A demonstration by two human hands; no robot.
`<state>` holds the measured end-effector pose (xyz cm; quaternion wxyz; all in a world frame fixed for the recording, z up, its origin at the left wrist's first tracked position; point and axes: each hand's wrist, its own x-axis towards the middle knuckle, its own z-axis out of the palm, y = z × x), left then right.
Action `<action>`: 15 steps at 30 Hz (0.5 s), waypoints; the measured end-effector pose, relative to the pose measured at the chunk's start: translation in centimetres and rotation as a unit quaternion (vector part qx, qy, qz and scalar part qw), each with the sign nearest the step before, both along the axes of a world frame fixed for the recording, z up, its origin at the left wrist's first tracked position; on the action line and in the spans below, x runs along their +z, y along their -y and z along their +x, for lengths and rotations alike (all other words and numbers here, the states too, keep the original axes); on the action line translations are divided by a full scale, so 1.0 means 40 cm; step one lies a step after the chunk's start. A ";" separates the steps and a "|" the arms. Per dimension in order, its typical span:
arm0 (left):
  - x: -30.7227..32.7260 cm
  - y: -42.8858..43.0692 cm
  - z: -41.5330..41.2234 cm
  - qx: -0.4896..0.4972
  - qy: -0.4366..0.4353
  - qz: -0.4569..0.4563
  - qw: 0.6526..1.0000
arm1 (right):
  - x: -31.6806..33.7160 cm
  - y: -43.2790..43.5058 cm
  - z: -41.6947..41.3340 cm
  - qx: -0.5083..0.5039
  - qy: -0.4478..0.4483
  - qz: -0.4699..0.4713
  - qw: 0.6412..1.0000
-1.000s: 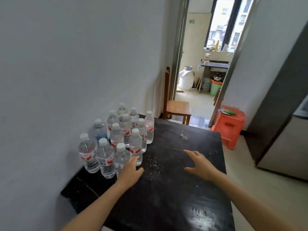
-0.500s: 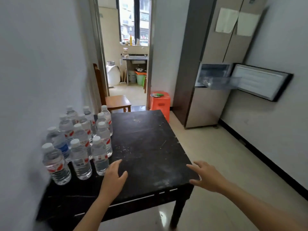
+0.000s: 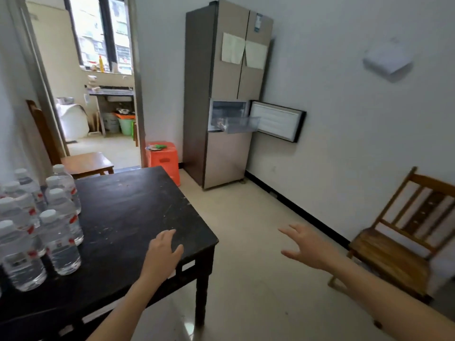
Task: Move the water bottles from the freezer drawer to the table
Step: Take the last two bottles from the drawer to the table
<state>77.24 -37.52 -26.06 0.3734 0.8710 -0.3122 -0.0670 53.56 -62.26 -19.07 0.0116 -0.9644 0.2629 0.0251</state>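
Observation:
Several clear water bottles point(image 3: 60, 239) with white caps and red labels stand clustered on the left side of the black table point(image 3: 138, 210). My left hand point(image 3: 162, 249) hovers open over the table's near right corner, holding nothing. My right hand point(image 3: 307, 247) is open in the air past the table's edge, over the floor. Across the room stands a tall beige fridge point(image 3: 221, 153) with its freezer door point(image 3: 277, 120) swung open and a clear freezer drawer point(image 3: 240, 125) pulled out. I cannot tell what lies in the drawer.
An orange plastic stool point(image 3: 163, 159) stands between the table and the fridge. A wooden chair point(image 3: 403, 237) sits by the right wall, another wooden chair point(image 3: 83, 163) behind the table by the doorway point(image 3: 98, 94). Pale tiled floor point(image 3: 246, 242) runs from the table to the fridge.
The view has swung right, away from the bottles toward the fridge. My left hand has drawn away from the bottles to the table corner; my right hand has moved off the table over the floor.

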 end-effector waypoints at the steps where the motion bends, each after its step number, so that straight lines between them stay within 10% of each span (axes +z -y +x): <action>1: 0.017 0.031 -0.037 -0.016 0.008 -0.004 1.000 | 0.002 0.008 -0.051 -0.010 0.012 0.002 1.000; 15: 0.087 0.320 -0.795 -0.213 0.074 0.004 0.974 | 0.001 0.033 -0.880 -0.141 0.079 0.004 0.987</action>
